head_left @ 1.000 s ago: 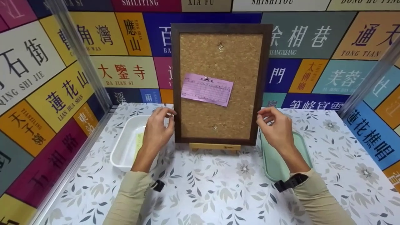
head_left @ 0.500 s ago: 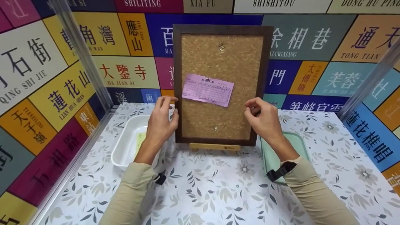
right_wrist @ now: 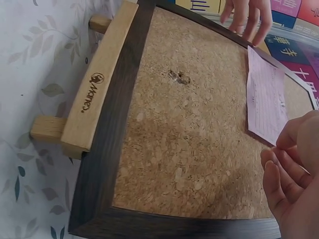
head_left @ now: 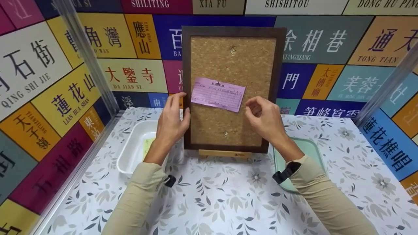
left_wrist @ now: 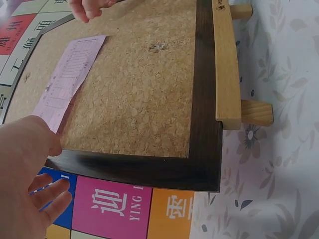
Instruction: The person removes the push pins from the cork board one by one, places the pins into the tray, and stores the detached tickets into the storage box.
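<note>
A dark-framed cork board (head_left: 209,125) stands on a wooden easel (head_left: 225,154). A pink printed slip (head_left: 217,96) hangs tilted on it, under a small shiny pushpin (head_left: 217,83) at its top. My left hand (head_left: 170,122) is at the board's left edge, fingers loosely bent. In the left wrist view, its nearest fingertip overlaps the dark frame (left_wrist: 144,169) by the slip's corner, with other fingers spread outside the edge. My right hand (head_left: 266,119) is over the cork beside the slip's lower right corner, thumb and forefinger loosely curled. Nothing shows between them.
More clear pins show in the cork, one cluster (head_left: 232,49) near the top and another (head_left: 225,133) near the bottom. At left stands a white tray (head_left: 125,156) with yellow paper (head_left: 147,145) in it. A green tray (head_left: 313,148) lies at right, partly behind my forearm.
My right hand has moved left and up from the board's right edge to the slip's lower right corner. My left hand has risen along the left edge. The slip hangs as before.
</note>
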A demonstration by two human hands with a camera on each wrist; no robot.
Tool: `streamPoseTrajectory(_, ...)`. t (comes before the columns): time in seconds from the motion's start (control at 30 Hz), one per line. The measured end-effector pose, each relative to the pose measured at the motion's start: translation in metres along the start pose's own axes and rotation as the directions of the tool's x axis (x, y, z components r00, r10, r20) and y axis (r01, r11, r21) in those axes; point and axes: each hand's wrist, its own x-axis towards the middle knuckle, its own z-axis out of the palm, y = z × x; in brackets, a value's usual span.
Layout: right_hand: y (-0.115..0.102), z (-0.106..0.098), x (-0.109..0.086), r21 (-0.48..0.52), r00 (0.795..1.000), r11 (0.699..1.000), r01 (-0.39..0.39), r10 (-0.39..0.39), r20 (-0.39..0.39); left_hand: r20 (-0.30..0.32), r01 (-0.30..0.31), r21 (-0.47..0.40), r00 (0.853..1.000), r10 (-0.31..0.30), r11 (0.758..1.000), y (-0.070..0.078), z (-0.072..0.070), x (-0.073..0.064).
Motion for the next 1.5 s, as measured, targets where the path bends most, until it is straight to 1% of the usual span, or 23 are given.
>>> streamPoseTrajectory(0.1, -0.002, 0.002, 0.006, -0.021, 1.0, 1.0, 0.007, -0.007, 0.002, -0.008, -0.013, -0.012, 1.0, 0.013, 1.0, 0.002, 0.002, 0.005)
streamPoseTrajectory(0.27, -0.006, 0.005, 0.012, -0.029, 1.0, 0.999, 0.016, -0.015, 0.017, -0.051, -0.052, 0.001, 0.997, 0.052, 0.999, 0.006, 0.007, 0.012)
streamPoseTrajectory(0.4, -0.01, 0.007, 0.016, -0.037, 1.0, 0.999, 0.009, -0.008, 0.023, -0.073, -0.078, 0.008, 0.994, 0.078, 0.997, 0.009, 0.013, 0.016)
streamPoseTrajectory(0.53, -0.014, 0.009, 0.019, -0.056, 1.0, 0.998, -0.004, 0.005, 0.03, -0.082, -0.091, 0.017, 0.992, 0.092, 0.996, 0.012, 0.016, 0.02)
streamPoseTrajectory(0.73, -0.02, 0.015, 0.023, -0.086, 1.0, 0.996, -0.006, 0.008, 0.027, -0.095, -0.094, 0.034, 0.991, 0.097, 0.995, 0.014, 0.02, 0.025)
streamPoseTrajectory(0.93, -0.025, 0.022, 0.027, -0.106, 1.0, 0.994, 0.007, -0.005, 0.025, -0.116, -0.113, 0.033, 0.986, 0.116, 0.993, 0.014, 0.025, 0.028)
streamPoseTrajectory(1.07, -0.027, 0.026, 0.028, -0.119, 1.0, 0.993, 0.012, -0.008, 0.027, -0.129, -0.094, 0.034, 0.987, 0.098, 0.995, 0.015, 0.026, 0.029)
streamPoseTrajectory(1.2, -0.029, 0.029, 0.029, -0.156, 1.0, 0.988, -0.003, 0.007, 0.024, -0.143, -0.076, 0.026, 0.987, 0.079, 0.997, 0.016, 0.027, 0.03)
streamPoseTrajectory(1.5, -0.033, 0.034, 0.034, -0.223, 0.999, 0.974, -0.041, 0.042, -0.001, -0.176, -0.104, -0.009, 0.979, 0.101, 0.994, 0.014, 0.029, 0.035)
